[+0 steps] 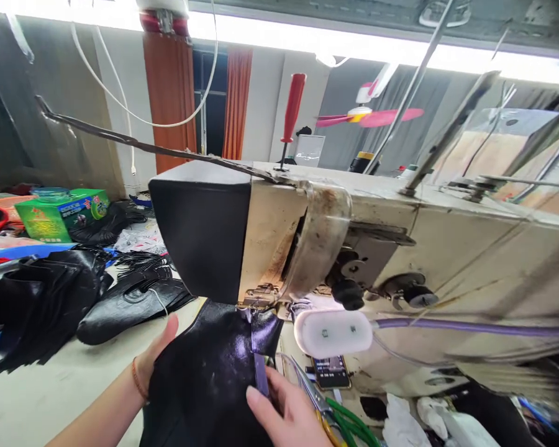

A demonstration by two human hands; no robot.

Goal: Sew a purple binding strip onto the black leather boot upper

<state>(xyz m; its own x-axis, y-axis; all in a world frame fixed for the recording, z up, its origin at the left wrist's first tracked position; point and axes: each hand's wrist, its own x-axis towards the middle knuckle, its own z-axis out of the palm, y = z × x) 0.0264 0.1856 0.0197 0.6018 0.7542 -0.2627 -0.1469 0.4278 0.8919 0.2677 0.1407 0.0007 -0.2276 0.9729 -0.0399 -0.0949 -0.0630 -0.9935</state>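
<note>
A piece of shiny black leather (205, 379) lies on the table under the head of an old cream sewing machine (400, 248). My left hand (156, 360) rests against the leather's left edge, thumb up and fingers hidden behind the piece. At the right edge, my right hand (286, 413) presses on the leather beside a purple strip (259, 372) that runs down from the needle area. Its fingers lie flat on the material.
Stacks of cut black leather pieces (97, 292) cover the table on the left, with a green box (60, 214) behind them. A red-handled screwdriver (291, 115) stands on the machine. Its white lamp (333, 332), a phone (331, 371) and scissors with green cords (335, 416) lie to the right.
</note>
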